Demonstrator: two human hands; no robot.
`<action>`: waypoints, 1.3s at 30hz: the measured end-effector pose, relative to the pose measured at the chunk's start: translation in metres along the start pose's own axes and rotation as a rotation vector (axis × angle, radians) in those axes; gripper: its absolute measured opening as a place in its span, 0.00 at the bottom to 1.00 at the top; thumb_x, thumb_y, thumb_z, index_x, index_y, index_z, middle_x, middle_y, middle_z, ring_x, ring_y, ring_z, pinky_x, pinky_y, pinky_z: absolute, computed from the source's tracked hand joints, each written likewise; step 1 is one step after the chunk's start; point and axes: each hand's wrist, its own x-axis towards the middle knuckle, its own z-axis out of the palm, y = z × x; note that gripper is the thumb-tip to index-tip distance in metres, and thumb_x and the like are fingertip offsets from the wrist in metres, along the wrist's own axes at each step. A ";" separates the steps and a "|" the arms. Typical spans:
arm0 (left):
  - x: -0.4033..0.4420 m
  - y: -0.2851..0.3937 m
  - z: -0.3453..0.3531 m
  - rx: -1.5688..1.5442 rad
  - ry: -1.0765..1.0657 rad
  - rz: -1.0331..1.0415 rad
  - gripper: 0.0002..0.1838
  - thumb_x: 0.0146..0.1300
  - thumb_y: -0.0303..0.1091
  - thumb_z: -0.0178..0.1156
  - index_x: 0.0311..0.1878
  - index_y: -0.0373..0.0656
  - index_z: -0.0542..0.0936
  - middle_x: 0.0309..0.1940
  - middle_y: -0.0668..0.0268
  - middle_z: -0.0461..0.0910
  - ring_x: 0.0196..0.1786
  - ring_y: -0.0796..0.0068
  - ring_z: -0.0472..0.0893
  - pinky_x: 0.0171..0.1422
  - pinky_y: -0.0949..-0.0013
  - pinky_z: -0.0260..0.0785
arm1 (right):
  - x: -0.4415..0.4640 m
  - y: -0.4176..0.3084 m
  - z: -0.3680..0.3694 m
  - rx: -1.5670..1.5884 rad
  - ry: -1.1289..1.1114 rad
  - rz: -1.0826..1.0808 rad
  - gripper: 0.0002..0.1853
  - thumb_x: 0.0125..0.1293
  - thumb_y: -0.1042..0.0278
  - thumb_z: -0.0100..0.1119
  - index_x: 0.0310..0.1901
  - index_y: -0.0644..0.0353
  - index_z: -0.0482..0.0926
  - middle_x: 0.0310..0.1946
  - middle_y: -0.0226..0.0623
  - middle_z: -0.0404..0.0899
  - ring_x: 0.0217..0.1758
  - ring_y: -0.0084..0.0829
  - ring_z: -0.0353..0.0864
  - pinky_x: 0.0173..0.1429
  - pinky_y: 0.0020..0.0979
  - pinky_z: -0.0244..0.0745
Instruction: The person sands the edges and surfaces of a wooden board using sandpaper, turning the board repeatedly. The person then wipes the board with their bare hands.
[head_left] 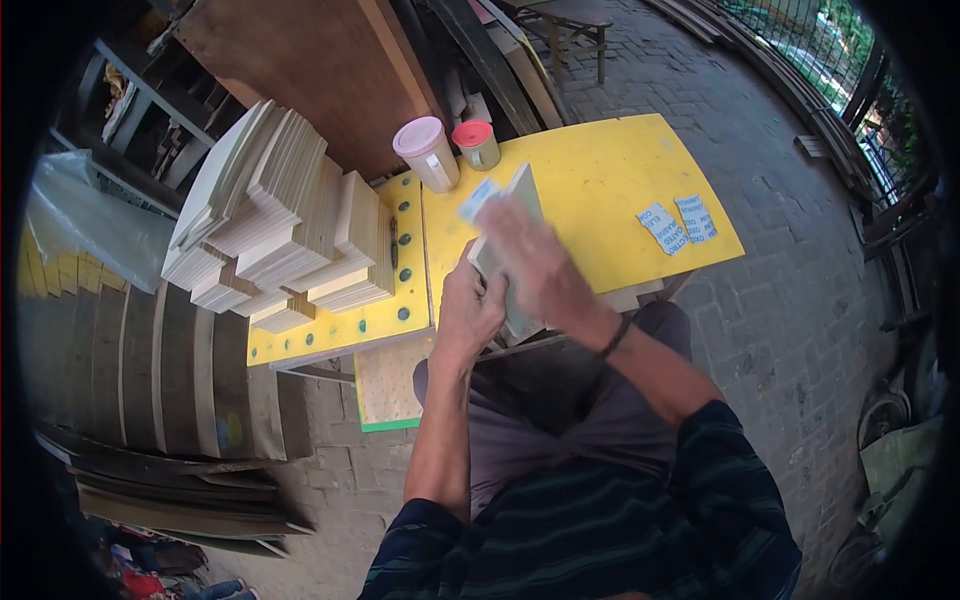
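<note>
Wooden board [524,190] tilts over the near edge of the yellow table [620,160], between the person's two hands. The left hand [470,310] has its fingers closed around one side of the board. The right hand [535,260] is blurry, with its fingers curled on a printed paper [480,200] against the board; how hard they press, one cannot tell. If the left hand's grip is too loose, a hard rub could make the board slip. The paper could also fold or tear, and then a rough edge might scratch the fingers. A big pile of wood pieces [290,210] leans a bit at the table's left end, so a bump to the table could make it slide. A pink-lidded cup [437,172] and a red-lidded cup [478,150] stand together at the table's back edge. Two paper scraps [657,229] lie near its right end. Round holes dot its left part. Around the table is a gray brick floor [770,350], and behind it leans a large brown panel [300,70].
</note>
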 end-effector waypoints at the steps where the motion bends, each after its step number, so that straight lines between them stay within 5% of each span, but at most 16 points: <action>1: 0.001 -0.008 -0.008 0.056 -0.113 -0.025 0.15 0.68 0.28 0.58 0.54 0.29 0.78 0.34 0.47 0.84 0.36 0.67 0.84 0.42 0.63 0.75 | -0.002 -0.007 -0.002 0.004 -0.007 0.000 0.32 0.65 0.75 0.56 0.73 0.64 0.68 0.73 0.50 0.70 0.79 0.48 0.65 0.75 0.46 0.65; 3: 0.002 -0.007 -0.014 0.112 -0.235 -0.057 0.19 0.69 0.28 0.58 0.60 0.30 0.76 0.38 0.46 0.85 0.39 0.65 0.85 0.46 0.63 0.75 | -0.005 -0.017 -0.005 0.045 -0.077 -0.167 0.33 0.61 0.81 0.55 0.71 0.66 0.70 0.72 0.52 0.71 0.79 0.50 0.66 0.73 0.46 0.67; 6: 0.007 -0.005 -0.014 0.349 -0.281 -0.264 0.18 0.68 0.29 0.59 0.58 0.29 0.76 0.36 0.46 0.85 0.39 0.65 0.85 0.46 0.63 0.75 | -0.001 0.011 -0.001 0.004 -0.096 -0.109 0.32 0.66 0.77 0.55 0.74 0.65 0.68 0.76 0.51 0.66 0.81 0.48 0.62 0.76 0.46 0.64; 8: 0.007 -0.017 -0.002 -0.108 -0.035 0.007 0.16 0.65 0.28 0.59 0.53 0.28 0.78 0.31 0.51 0.83 0.34 0.68 0.81 0.40 0.62 0.73 | -0.001 0.024 0.008 -0.050 -0.061 -0.079 0.33 0.65 0.77 0.55 0.75 0.65 0.67 0.76 0.51 0.66 0.81 0.47 0.63 0.77 0.45 0.63; 11: 0.007 -0.019 0.001 -0.102 -0.006 0.057 0.17 0.64 0.28 0.60 0.54 0.29 0.77 0.32 0.53 0.82 0.35 0.72 0.79 0.41 0.64 0.73 | 0.000 0.019 0.018 0.008 0.036 0.070 0.34 0.65 0.77 0.56 0.75 0.65 0.67 0.75 0.49 0.67 0.81 0.46 0.63 0.77 0.45 0.63; 15: 0.006 -0.034 -0.014 0.028 -0.212 -0.094 0.21 0.67 0.27 0.60 0.62 0.30 0.74 0.40 0.51 0.84 0.42 0.70 0.81 0.50 0.65 0.74 | -0.012 0.001 0.016 0.018 -0.013 -0.114 0.34 0.65 0.77 0.57 0.75 0.65 0.67 0.75 0.51 0.68 0.80 0.47 0.65 0.76 0.44 0.64; 18: 0.006 -0.026 -0.009 -0.046 -0.163 -0.068 0.20 0.67 0.26 0.58 0.61 0.30 0.75 0.39 0.52 0.84 0.44 0.71 0.82 0.51 0.65 0.74 | -0.004 0.026 0.020 0.001 -0.026 -0.135 0.34 0.61 0.80 0.59 0.72 0.69 0.70 0.72 0.54 0.70 0.78 0.50 0.67 0.73 0.47 0.66; 20: 0.007 -0.019 -0.001 -0.206 -0.033 0.015 0.18 0.65 0.24 0.57 0.57 0.30 0.76 0.32 0.60 0.81 0.36 0.74 0.78 0.42 0.66 0.72 | 0.003 0.046 0.029 -0.050 0.082 0.125 0.34 0.60 0.80 0.59 0.72 0.68 0.69 0.71 0.54 0.71 0.78 0.50 0.67 0.72 0.45 0.67; 23: 0.003 -0.024 0.002 -0.172 0.001 0.055 0.18 0.64 0.23 0.57 0.58 0.30 0.76 0.34 0.61 0.81 0.38 0.75 0.78 0.43 0.67 0.73 | -0.004 0.022 0.021 -0.012 0.051 -0.010 0.35 0.60 0.79 0.60 0.72 0.67 0.69 0.72 0.54 0.71 0.78 0.49 0.68 0.73 0.44 0.66; 26: 0.003 -0.023 -0.018 -0.041 -0.236 -0.268 0.21 0.67 0.24 0.59 0.63 0.30 0.74 0.43 0.56 0.84 0.46 0.74 0.81 0.53 0.67 0.74 | -0.009 -0.003 0.010 0.016 -0.037 -0.168 0.33 0.61 0.79 0.60 0.71 0.64 0.72 0.72 0.52 0.71 0.78 0.48 0.67 0.74 0.44 0.66; 32: -0.003 -0.016 -0.002 -0.161 -0.078 -0.014 0.21 0.68 0.25 0.59 0.64 0.31 0.74 0.43 0.55 0.85 0.44 0.72 0.81 0.51 0.67 0.74 | 0.017 0.048 0.013 -0.026 0.105 0.145 0.33 0.61 0.82 0.55 0.71 0.65 0.71 0.71 0.52 0.72 0.76 0.50 0.69 0.72 0.42 0.67; 39: -0.006 -0.016 -0.005 -0.105 -0.098 -0.049 0.21 0.70 0.25 0.59 0.65 0.31 0.74 0.46 0.51 0.85 0.48 0.69 0.83 0.56 0.66 0.74 | 0.002 0.027 0.013 -0.030 0.061 0.032 0.34 0.63 0.80 0.53 0.73 0.67 0.67 0.72 0.55 0.70 0.76 0.53 0.69 0.70 0.47 0.67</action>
